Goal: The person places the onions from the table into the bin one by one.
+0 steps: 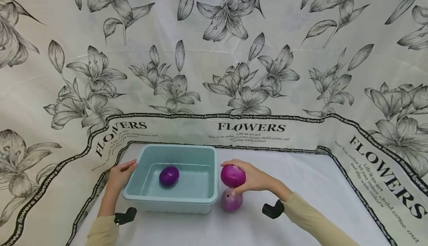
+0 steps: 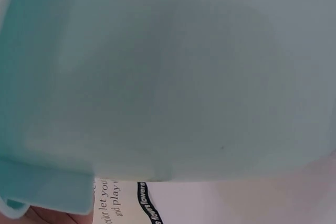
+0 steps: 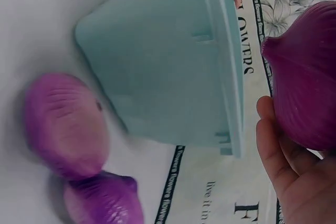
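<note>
- So, my right grip (image 1: 253, 176) pinches an onion (image 1: 233, 175) between the tub (image 1: 174, 207) and surface's (image 1: 301, 179) right edge
- Left grip (image 1: 119, 175) touches the tub; whether pinching, I can't tell
- I should clear its rim (image 1: 216, 175), then lower gently

Purple onion (image 1: 233, 175) up in R hand (image 1: 252, 176), beside upright lt-blue tub (image 1: 170, 200) w/ dk onion (image 1: 169, 176) inside.

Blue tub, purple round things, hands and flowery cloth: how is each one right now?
Blue tub: upright, no lid, one purple thing inside.
Dark purple round thing: lying inside the tub.
Bright onion: held above the table.
Two more onions: lying beside the tub, seemingly touching each other.
Left hand: touching the tub's rim.
Right hand: holding the bright onion.
Flowery cloth: hung up, lightly creased.
</note>
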Tool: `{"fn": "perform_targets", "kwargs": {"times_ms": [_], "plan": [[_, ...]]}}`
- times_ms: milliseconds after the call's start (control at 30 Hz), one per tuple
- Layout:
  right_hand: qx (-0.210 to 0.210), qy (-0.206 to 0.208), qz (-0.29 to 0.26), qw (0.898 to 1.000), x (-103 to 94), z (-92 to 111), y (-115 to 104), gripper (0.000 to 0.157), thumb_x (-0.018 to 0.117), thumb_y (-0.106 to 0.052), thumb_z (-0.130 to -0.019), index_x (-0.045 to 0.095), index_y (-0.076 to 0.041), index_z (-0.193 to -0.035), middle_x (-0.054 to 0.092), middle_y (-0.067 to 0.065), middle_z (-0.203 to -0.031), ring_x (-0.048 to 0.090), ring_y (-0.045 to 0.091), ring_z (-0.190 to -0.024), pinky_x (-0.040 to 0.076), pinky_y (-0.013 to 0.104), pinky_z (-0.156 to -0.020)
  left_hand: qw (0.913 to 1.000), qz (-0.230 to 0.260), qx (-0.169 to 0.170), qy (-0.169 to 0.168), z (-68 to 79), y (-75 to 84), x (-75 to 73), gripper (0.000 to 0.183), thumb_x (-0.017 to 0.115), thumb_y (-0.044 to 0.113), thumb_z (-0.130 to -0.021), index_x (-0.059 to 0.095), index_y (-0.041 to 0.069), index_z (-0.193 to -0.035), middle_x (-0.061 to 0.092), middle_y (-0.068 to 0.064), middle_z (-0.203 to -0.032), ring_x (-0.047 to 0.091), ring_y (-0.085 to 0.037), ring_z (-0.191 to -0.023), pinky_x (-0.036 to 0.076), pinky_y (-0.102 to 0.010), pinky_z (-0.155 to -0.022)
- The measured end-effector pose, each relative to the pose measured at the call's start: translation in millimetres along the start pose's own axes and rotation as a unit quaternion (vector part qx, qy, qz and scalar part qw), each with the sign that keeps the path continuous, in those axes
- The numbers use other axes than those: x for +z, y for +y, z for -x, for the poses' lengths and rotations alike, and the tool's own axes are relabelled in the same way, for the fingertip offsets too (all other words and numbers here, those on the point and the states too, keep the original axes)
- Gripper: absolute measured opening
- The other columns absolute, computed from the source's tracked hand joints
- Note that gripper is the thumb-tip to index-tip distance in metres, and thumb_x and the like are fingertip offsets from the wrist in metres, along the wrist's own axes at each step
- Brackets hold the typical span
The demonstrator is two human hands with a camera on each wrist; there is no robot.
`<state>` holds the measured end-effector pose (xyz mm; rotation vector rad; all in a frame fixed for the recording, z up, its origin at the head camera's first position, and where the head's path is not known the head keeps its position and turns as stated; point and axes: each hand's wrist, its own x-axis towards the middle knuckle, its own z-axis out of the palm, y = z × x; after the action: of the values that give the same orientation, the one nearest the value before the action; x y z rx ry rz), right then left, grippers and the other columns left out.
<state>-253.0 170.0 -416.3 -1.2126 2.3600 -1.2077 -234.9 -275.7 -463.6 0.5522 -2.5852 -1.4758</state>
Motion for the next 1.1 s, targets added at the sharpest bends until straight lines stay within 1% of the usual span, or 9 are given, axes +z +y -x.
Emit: {"fn": "perform_targets", "kwargs": {"times_ms": [133,233,333,467,600,733,867,1033,1100], "plan": [[-0.016,-0.01,0.023,1.0,-3.5,-16,-9,0.081,0.086,-0.026,-0.07,0.045,-0.011,-0.139,0.054,0.01,-0.132,0.06,0.018,-0.111,0.051,0.029,-0.088,1.0,0.001,-0.002,0.002,1.4,0.2,0.1,0.045,0.055,0.029,-0.098,0.054,0.001,-0.133,0.051,-0.024,-0.138,0.044,-0.043,-0.13,0.038,-0.055,-0.102],[-0.017,-0.015,0.037,0.999,-3.0,-29,-15,0.08,0.085,-0.03,-0.071,0.045,-0.015,-0.14,0.054,0.004,-0.133,0.06,0.016,-0.111,0.051,0.029,-0.088,1.0,0.001,0.003,0.006,1.9,-0.1,0.4,0.045,0.055,0.029,-0.098,0.054,0.001,-0.133,0.051,-0.025,-0.137,0.046,-0.043,-0.128,0.039,-0.055,-0.1],[-0.021,-0.025,0.05,0.998,-0.7,-42,-21,0.079,0.084,-0.034,-0.072,0.045,-0.019,-0.14,0.053,0.001,-0.134,0.06,0.014,-0.11,0.051,0.028,-0.089,1.0,0.0,0.003,0.009,2.8,0.1,0.6,0.044,0.055,0.028,-0.098,0.054,0.001,-0.133,0.052,-0.026,-0.136,0.048,-0.043,-0.126,0.04,-0.054,-0.099],[-0.029,-0.044,0.072,0.996,3.2,-59,-29,0.081,0.084,-0.037,-0.072,0.044,-0.018,-0.141,0.052,0.0,-0.135,0.059,0.012,-0.112,0.05,0.028,-0.091,0.9999,-0.005,0.0,0.014,3.0,0.6,1.2,0.043,0.054,0.028,-0.098,0.055,0.001,-0.132,0.053,-0.027,-0.134,0.05,-0.042,-0.123,0.041,-0.054,-0.097],[-0.029,-0.065,0.093,0.993,7.7,-75,-37,0.082,0.083,-0.039,-0.072,0.043,-0.021,-0.141,0.05,-0.001,-0.138,0.055,0.011,-0.117,0.048,0.027,-0.093,0.9998,-0.01,0.002,0.019,1.6,0.0,2.1,0.043,0.054,0.03,-0.098,0.056,0.002,-0.132,0.055,-0.026,-0.133,0.051,-0.041,-0.122,0.042,-0.053,-0.096],[-0.048,-0.093,0.119,0.987,13.3,-92,-45,0.081,0.083,-0.037,-0.073,0.044,-0.019,-0.141,0.05,-0.001,-0.139,0.052,0.012,-0.121,0.047,0.026,-0.094,0.9997,-0.009,0.002,0.022,1.0,-0.4,2.9,0.042,0.053,0.028,-0.099,0.057,0.002,-0.131,0.056,-0.026,-0.132,0.051,-0.041,-0.121,0.042,-0.053,-0.096],[-0.07,-0.121,0.147,0.979,21.0,-109,-51,0.079,0.083,-0.034,-0.073,0.045,-0.017,-0.14,0.052,0.0,-0.135,0.053,0.012,-0.118,0.047,0.024,-0.094,0.9997,-0.007,0.007,0.023,0.7,-1.4,3.2,0.042,0.053,0.028,-0.099,0.057,0.001,-0.131,0.056,-0.026,-0.131,0.053,-0.041,-0.12,0.043,-0.053,-0.095],[-0.063,-0.146,0.181,0.971,28.2,-126,-56,0.08,0.083,-0.039,-0.073,0.045,-0.019,-0.14,0.053,-0.001,-0.133,0.054,0.008,-0.116,0.046,0.023,-0.093,0.9996,-0.009,0.012,0.024,0.0,-2.4,3.0,0.041,0.054,0.027,-0.098,0.057,0.002,-0.131,0.057,-0.027,-0.129,0.054,-0.04,-0.118,0.043,-0.052,-0.093],[-0.058,-0.157,0.183,0.969,30.6,-133,-57,0.08,0.083,-0.038,-0.073,0.045,-0.018,-0.141,0.053,-0.001,-0.134,0.054,0.008,-0.116,0.046,0.022,-0.093,0.9996,-0.008,0.013,0.023,0.0,-2.3,2.7,0.042,0.054,0.028,-0.098,0.057,0.002,-0.131,0.057,-0.027,-0.13,0.053,-0.04,-0.119,0.043,-0.052,-0.094]]}}
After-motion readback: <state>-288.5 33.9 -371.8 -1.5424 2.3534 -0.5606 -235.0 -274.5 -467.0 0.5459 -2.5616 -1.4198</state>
